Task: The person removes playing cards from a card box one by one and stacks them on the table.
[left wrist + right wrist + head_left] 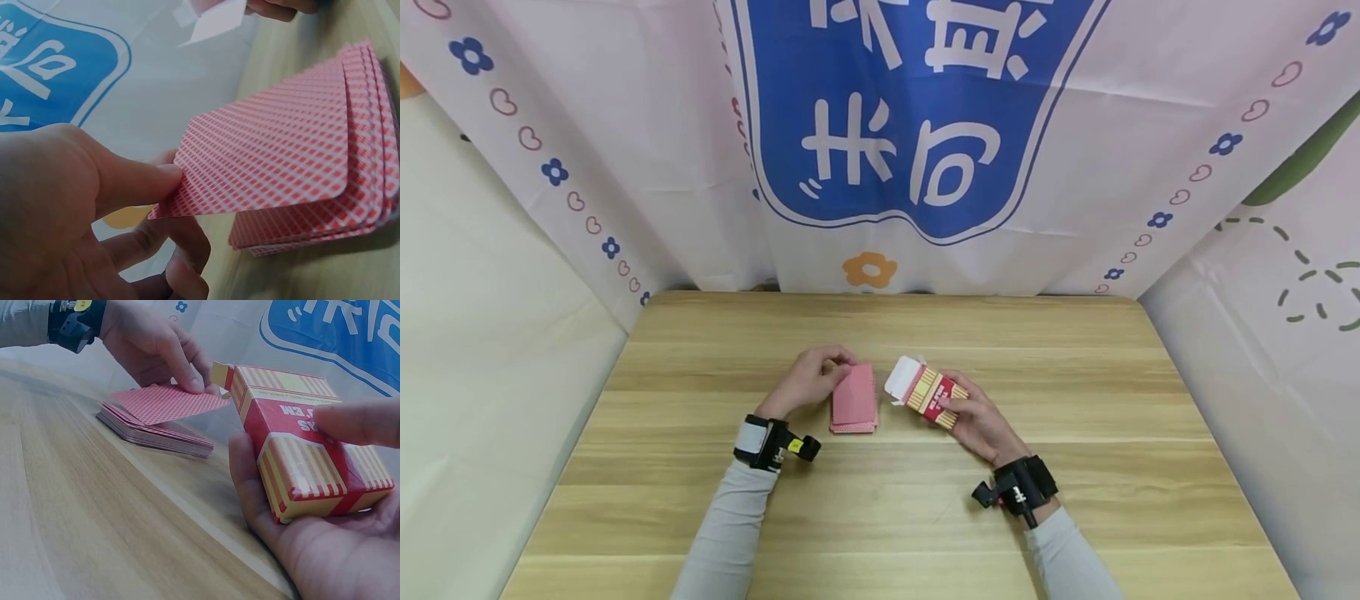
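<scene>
My left hand [808,382] pinches a red-and-white patterned playing card [269,144] between thumb and fingers at one corner. That card is tilted up over a deck of playing cards [156,439], which lies slightly uneven on the table. In the right wrist view the lifted card [165,403] slants above the stack. To the right of the deck, my right hand [981,421] grips a red-and-yellow striped card box [934,396], thumb on its printed face. The box's white flap [904,377] stands open toward the deck.
The wooden table [880,517] extends around both hands. A patterned cloth [700,208] with a blue sign hangs behind its back edge, and pale sheets [497,333] flank it. Each wrist wears a black strapped camera [1022,487].
</scene>
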Motion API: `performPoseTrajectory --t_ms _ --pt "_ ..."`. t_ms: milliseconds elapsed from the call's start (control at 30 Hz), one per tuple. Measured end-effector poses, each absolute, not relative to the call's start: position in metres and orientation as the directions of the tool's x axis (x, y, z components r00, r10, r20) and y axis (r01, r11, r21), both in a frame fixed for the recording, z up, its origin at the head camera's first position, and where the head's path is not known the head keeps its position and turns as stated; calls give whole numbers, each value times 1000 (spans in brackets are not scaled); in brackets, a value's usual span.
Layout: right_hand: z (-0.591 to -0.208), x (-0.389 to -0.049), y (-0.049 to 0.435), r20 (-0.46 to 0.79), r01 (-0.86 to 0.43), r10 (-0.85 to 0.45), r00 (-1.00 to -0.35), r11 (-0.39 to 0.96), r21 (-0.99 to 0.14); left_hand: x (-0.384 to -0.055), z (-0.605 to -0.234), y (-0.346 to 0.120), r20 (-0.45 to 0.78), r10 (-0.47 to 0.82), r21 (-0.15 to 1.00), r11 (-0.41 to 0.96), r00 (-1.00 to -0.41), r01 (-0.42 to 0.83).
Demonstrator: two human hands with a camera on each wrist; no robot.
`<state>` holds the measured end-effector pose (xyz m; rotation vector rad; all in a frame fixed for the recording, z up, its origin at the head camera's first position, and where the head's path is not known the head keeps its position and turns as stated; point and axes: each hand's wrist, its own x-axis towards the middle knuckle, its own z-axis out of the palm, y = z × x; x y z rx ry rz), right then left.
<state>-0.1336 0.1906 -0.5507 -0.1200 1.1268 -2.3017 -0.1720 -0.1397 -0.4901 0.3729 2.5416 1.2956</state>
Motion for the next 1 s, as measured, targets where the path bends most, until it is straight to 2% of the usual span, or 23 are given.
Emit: performPoseTrajectory --t_ms 333,733,1000 --pt "-551 -133 191 -157 440 -524 -837 -475 -762 -169 -491 -131 -150 300 727 680 -942 101" --pt "-552 -134 192 -176 458 -522 -835 -481 -747 -172 -503 -127 -33 322 660 718 -946 221" --pt "-550 -133 192 -182 454 -513 -839 -474 -754 -173 -506 -125 -23 337 630 736 -941 249"
